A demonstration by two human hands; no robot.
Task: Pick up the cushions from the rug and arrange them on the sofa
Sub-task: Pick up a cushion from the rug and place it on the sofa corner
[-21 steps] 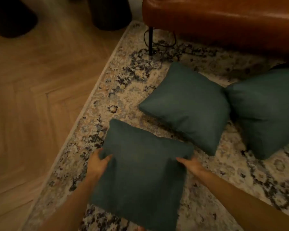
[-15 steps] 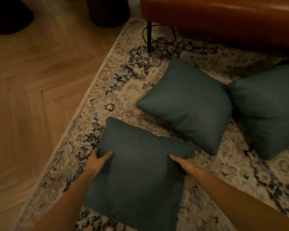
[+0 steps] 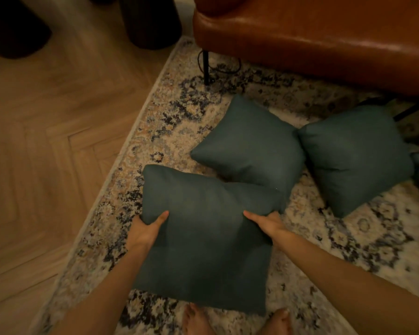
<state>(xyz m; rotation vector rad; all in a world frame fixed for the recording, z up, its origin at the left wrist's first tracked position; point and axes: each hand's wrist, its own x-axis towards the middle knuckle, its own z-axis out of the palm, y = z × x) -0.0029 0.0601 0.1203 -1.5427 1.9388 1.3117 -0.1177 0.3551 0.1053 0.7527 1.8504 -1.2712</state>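
Between left hand (image 3: 145, 232) and right hand (image 3: 267, 224) — near cushion (image 3: 203, 238), clamped at both sides | lift level, clear of the second cushion (image 3: 252, 151) beyond — then up to sofa (image 3: 312, 44).

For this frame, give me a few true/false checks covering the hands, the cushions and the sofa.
1. The left hand and right hand both grip the nearest cushion. True.
2. A cushion lies on the sofa. False: none shows on its visible part.
3. The middle cushion and right cushion lie side by side on the rug. True.
4. The sofa is grey fabric. False: it looks like brown leather.
5. The person wears shoes. False: bare feet show.
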